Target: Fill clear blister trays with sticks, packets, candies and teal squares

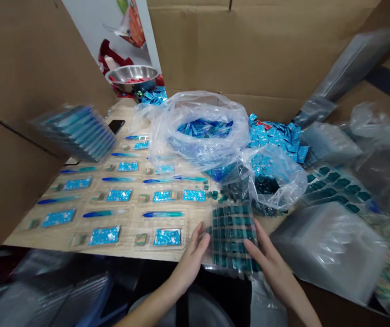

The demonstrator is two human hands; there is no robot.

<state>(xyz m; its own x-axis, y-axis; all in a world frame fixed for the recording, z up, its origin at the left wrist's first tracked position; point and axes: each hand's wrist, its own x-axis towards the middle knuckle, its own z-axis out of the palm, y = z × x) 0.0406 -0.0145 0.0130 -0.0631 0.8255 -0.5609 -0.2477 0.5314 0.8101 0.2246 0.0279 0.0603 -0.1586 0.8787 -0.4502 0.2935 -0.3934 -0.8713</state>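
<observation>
My left hand (192, 255) and my right hand (267, 256) grip the two sides of a clear plastic tray of small green squares (232, 238) at the table's front edge. The fingers of both hands curl over the tray's rim. To the left, clear blister trays (113, 200) lie in rows on the wooden table (131, 223), each with blue packets and blue pen-like pieces in it.
A large clear bag of blue packets (201, 131) stands behind, with a smaller bag of dark green pieces (266, 181) beside it. Loose blue packets (276, 136) lie further back. A stack of trays (79, 131) leans at left. Plastic-wrapped bundles (331, 250) crowd the right. Cardboard walls surround everything.
</observation>
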